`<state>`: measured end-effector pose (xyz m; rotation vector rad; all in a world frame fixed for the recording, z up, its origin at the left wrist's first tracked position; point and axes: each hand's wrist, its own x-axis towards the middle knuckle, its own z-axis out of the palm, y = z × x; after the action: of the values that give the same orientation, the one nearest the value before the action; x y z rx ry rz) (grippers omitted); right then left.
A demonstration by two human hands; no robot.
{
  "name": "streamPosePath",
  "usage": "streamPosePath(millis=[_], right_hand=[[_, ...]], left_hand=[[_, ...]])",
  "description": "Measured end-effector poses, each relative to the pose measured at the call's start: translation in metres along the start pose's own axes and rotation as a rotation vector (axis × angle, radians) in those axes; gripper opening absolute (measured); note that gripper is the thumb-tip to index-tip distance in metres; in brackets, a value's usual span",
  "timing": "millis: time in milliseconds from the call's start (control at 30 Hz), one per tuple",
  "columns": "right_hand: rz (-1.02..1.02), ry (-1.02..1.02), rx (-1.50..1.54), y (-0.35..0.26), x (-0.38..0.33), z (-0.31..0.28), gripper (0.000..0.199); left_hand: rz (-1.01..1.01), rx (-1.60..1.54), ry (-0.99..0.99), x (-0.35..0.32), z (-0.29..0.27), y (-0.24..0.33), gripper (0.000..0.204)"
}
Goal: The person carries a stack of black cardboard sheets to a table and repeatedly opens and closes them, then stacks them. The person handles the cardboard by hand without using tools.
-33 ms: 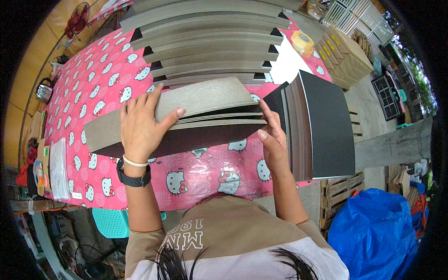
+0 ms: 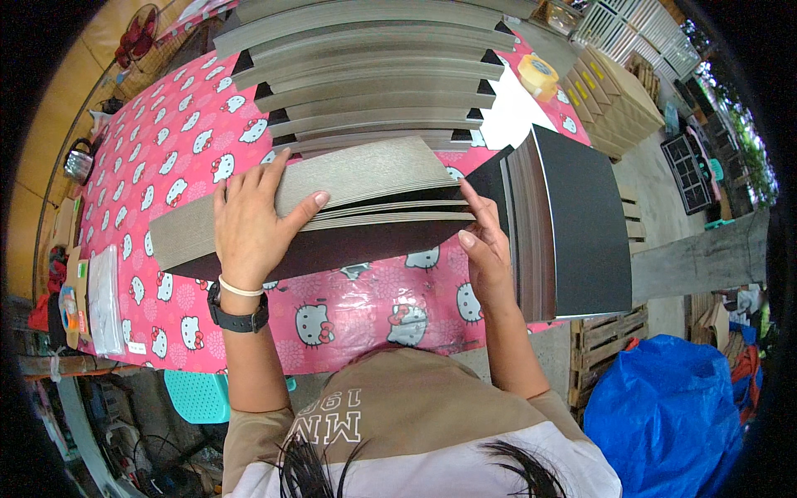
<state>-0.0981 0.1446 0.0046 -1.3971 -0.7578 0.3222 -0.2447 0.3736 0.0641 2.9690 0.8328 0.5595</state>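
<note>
A short pile of grey-brown planks point(image 2: 390, 217) with dark undersides lies across the pink cat-patterned tablecloth point(image 2: 166, 166) in front of me. My left hand point(image 2: 249, 224) rests on the top plank point(image 2: 365, 174), fingers spread over it and thumb hooked under its near edge, so that plank is raised off the ones below. My right hand point(image 2: 486, 249) is at the pile's right end, its thumb and fingers pinching the ends of the lower planks.
Several staggered stacks of the same planks point(image 2: 374, 75) fill the far table. A fanned black-backed stack point(image 2: 581, 224) lies at right and a yellow tape roll point(image 2: 538, 75) behind. A clear bag point(image 2: 105, 299) lies at left, with a pallet point(image 2: 606, 336) and blue bag point(image 2: 664, 407) on the floor.
</note>
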Motion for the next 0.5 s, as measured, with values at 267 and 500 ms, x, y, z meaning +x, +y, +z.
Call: streamPosePath(millis=[267,500], right_hand=[[0.03,-0.013,0.014,-0.0026,-0.0046,-0.0016,0.065],[0.016,-0.017,0.057,-0.0086,-0.005,0.0017,0.063]], left_hand=[[0.014,-0.033,0.074,0.0001,0.0021,-0.0004,0.069],[0.025,-0.022,0.074,0.0008,0.002,-0.0018,0.069]])
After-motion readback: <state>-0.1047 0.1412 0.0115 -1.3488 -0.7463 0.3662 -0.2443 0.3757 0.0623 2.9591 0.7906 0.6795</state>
